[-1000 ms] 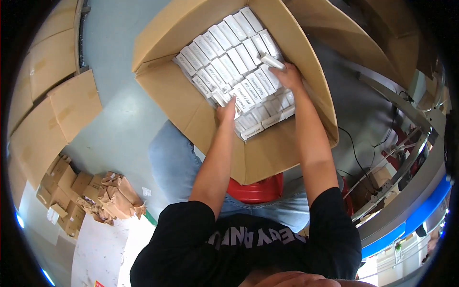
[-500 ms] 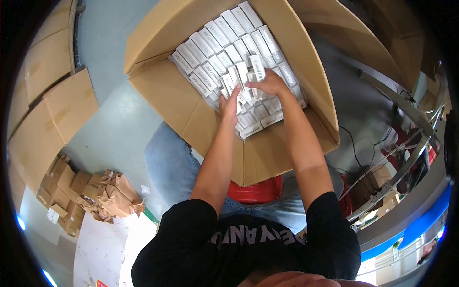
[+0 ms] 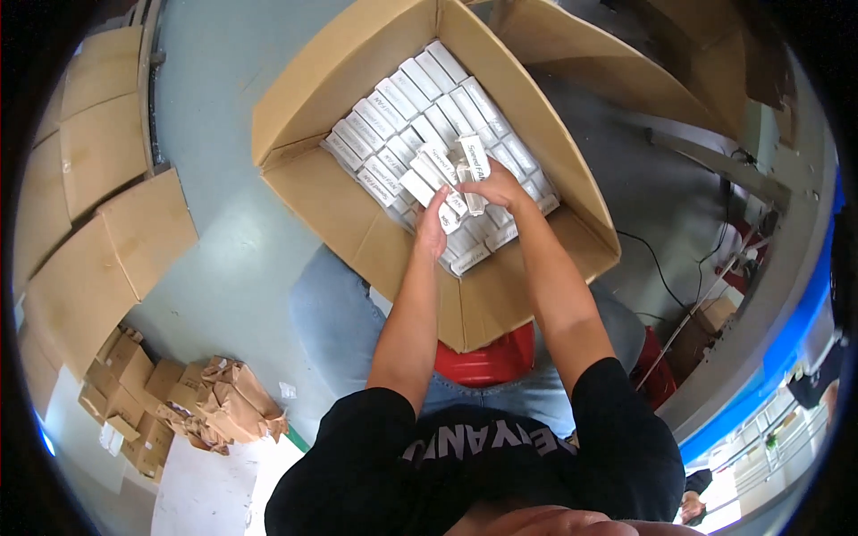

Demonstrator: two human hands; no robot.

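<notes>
The left grip (image 3: 431, 230) and right grip (image 3: 500, 186) clasp slim white boxes (image 3: 424, 192), far fingers hidden, count unclear, over packed rows (image 3: 380, 116) inside the open carton (image 3: 326, 196). Both forearms (image 3: 407, 313) reach forward, converging.

Crumpled brown paper (image 3: 239, 404) beside small cartons (image 3: 130, 371); red seat (image 3: 487, 359).

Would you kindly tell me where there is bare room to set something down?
Bare floor lies between the brown cardboard at left and the open carton. Inside it, white boxes crowd around the left hand and right hand.
</notes>
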